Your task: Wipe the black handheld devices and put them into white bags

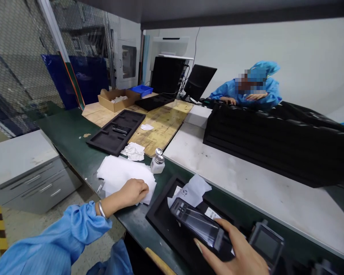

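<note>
My left hand (134,191) rests on a stack of white wipes (119,172), its fingers curled and the tips hidden. I cannot see whether a sheet is pinched in them. My right hand (232,250) grips a black handheld device (199,223) by its near end, thumb and fingers on opposite sides. Its glossy screen faces up, tilted, over a black foam tray (162,214). Beside the device's far end lies a white plastic bag (193,191) with a printed recycling mark. A white dispenser bottle (157,164) with its metal lid raised stands by the wipes.
Another device (266,242) with a grey frame lies to the right. Further back are a second foam tray (114,131), crumpled wipes (133,151) and a cardboard box (117,100). Across the bench a co-worker in blue (246,89) sits behind a black cover (275,141).
</note>
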The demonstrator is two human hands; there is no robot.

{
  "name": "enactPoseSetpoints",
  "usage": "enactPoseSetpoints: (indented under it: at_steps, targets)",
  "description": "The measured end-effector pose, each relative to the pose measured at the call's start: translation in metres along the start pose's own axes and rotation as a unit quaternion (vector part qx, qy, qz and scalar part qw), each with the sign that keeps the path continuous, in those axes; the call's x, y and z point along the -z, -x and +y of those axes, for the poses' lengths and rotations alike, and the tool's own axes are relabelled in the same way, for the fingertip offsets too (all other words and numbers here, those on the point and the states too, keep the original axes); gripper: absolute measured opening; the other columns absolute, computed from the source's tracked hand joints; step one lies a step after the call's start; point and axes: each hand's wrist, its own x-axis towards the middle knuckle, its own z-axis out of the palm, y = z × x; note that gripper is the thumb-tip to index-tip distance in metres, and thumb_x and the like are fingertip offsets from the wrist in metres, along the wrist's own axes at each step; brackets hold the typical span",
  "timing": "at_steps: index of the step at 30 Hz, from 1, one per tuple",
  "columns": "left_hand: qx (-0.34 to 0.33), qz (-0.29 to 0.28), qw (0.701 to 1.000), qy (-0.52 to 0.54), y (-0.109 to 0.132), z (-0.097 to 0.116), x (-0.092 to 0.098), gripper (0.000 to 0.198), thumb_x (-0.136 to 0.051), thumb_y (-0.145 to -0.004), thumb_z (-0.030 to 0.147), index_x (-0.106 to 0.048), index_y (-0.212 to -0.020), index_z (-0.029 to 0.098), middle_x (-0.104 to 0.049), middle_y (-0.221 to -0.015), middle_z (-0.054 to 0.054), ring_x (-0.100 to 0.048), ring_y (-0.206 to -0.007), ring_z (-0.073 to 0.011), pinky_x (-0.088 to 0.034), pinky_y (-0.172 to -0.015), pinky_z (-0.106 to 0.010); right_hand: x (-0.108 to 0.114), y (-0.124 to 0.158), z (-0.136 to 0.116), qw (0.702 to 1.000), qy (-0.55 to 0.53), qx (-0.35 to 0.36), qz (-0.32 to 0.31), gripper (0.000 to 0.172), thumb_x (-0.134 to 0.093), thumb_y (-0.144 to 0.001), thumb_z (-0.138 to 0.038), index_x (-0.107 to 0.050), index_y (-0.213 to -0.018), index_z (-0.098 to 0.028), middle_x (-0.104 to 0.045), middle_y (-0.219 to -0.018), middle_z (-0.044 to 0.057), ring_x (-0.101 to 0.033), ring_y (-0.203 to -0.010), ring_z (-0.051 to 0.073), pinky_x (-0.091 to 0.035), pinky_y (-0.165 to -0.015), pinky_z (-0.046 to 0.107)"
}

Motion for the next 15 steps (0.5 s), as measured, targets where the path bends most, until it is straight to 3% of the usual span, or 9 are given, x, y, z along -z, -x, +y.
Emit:
enactPoseSetpoints:
  at_steps: [4,8,11,15]
  targets:
    - [0.009,0.04,0.999,0.033,0.007,0.006,-0.004,0.015,-0.055,-0.084,0.012,-0.069,-0.082,0.019,-0.067,-0.078,0.0,-0.063,-0.071,-0.0129,-0.045,-0.067,-0.021,-0.033,-0.018,-0.017,0.999,0.015,-0.031,0.011,0.055,-0.055,-0.08,-0.064,-0.054,-0.114,-0.02,-0.071,-0.098,0.007,-0.071,-0.079,0.026,-0.055,-0.064,0.034]
    - [0.023,0.083,0.996,0.032,0.011,0.015,-0.012,0.019,-0.051,-0.089,0.015,-0.069,-0.088,0.019,-0.067,-0.083,-0.002,-0.064,-0.077,-0.0137,-0.047,-0.071,-0.022,-0.056,-0.029,-0.038,0.994,0.008,-0.102,-0.036,0.056,-0.057,-0.077,-0.064,-0.055,-0.113,-0.021,-0.07,-0.099,0.006,-0.07,-0.081,0.028,-0.053,-0.063,0.036]
    - [0.024,0.093,0.995,0.013,0.014,0.019,-0.012,0.021,-0.047,-0.094,0.02,-0.068,-0.091,0.02,-0.066,-0.086,-0.004,-0.064,-0.083,-0.0151,-0.047,-0.074,-0.024,-0.06,-0.033,-0.048,0.99,-0.019,-0.12,-0.064,0.056,-0.059,-0.075,-0.062,-0.055,-0.114,-0.022,-0.07,-0.1,0.006,-0.069,-0.08,0.028,-0.053,-0.064,0.037]
    - [0.025,0.078,0.996,-0.022,0.017,0.017,-0.011,0.024,-0.045,-0.096,0.025,-0.066,-0.087,0.019,-0.064,-0.083,-0.005,-0.062,-0.08,-0.0172,-0.046,-0.068,-0.026,-0.056,-0.034,-0.049,0.987,-0.027,-0.149,-0.047,0.057,-0.058,-0.072,-0.066,-0.057,-0.11,-0.022,-0.071,-0.096,0.006,-0.069,-0.077,0.028,-0.053,-0.063,0.037]
